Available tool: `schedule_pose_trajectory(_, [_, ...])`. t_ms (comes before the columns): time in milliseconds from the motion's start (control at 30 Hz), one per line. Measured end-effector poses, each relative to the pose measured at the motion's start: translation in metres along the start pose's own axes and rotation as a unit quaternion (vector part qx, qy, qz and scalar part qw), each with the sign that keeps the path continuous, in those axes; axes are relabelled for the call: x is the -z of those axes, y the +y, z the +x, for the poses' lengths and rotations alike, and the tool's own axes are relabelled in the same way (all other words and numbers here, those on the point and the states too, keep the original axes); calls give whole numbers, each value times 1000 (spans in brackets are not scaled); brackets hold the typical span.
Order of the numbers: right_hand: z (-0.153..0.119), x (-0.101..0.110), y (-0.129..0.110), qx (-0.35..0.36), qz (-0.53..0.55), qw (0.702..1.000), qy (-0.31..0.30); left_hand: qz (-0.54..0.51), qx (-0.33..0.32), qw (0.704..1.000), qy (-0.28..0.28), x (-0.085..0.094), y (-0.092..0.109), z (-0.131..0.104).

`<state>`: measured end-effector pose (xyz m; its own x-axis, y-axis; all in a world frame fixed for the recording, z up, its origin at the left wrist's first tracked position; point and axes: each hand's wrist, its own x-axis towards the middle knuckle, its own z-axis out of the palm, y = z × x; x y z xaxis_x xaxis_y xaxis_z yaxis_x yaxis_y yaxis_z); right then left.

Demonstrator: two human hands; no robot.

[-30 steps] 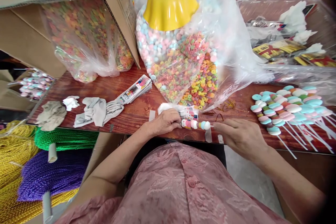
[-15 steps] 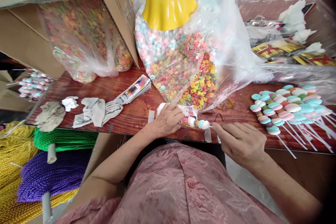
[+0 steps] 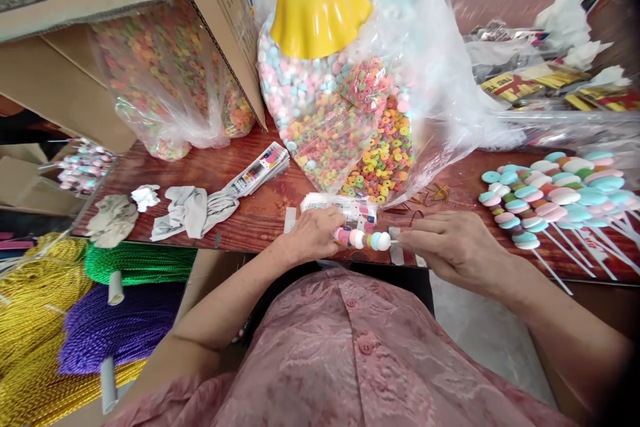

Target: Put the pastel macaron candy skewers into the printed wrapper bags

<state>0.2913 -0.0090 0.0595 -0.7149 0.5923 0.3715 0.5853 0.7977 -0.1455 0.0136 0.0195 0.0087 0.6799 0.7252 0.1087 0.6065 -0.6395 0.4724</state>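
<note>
A candy skewer (image 3: 357, 239) of white, pale blue, pink and dark pieces lies level between my hands, over the front edge of the table. My left hand (image 3: 316, 235) is closed round its left end, which the fingers hide. At the other end, my right hand (image 3: 450, 250) pinches the thin white stick close to the last white piece. Printed clear plastic wrappers (image 3: 367, 211) lie on the table just behind my left hand.
Finished-looking candy skewers (image 3: 565, 195) are piled at right. A yellow bowl (image 3: 320, 7) rests upside down on a bag of sweets (image 3: 300, 97). A cardboard box (image 3: 215, 20) stands left of it, a plastic tray (image 3: 550, 117) at back right. Wrappers (image 3: 260, 170) and gloves (image 3: 193, 210) lie left.
The skewer and my right hand have shifted slightly left. The right index finger, stretched along the stick before, is now more bent round it. The camera view has tilted a little.
</note>
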Motion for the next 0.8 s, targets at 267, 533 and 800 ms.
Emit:
schedule_pose_trajectory(267, [7, -2, -30, 130, -125, 977, 112, -296, 161, 941, -5, -4, 16, 8])
schedule_pose_trajectory(533, [6, 8, -22, 108, -120, 984, 78, -250, 153, 956, -12, -5, 25, 9])
schedule_pose_trajectory(800, [12, 2, -22, 112, -156, 980, 55, -117, 116, 983, -80, 1, 34, 8])
